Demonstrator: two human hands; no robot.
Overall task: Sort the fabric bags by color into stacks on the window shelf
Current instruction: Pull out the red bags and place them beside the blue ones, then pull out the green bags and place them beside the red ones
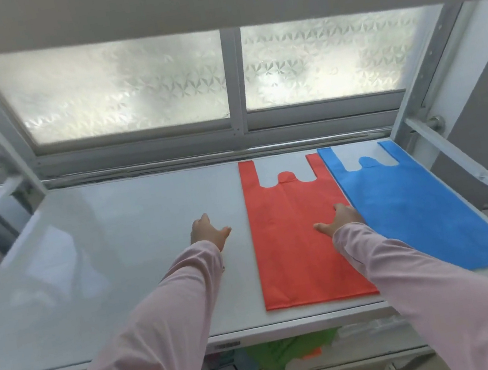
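- Orange-red vest-handled fabric bag (294, 241) lies flat on the white window shelf (105, 272), its right edge meeting the blue fabric bag (418, 213).
- Right hand (339, 219), fingers spread flat, presses it just beside the blue; a sideways drag could shift both and muddle the stacks.
- Left hand (208, 232), open, rests on bare shelf.
- Blue's near corner sits close to the shelf edge; a nudge may slide it off.
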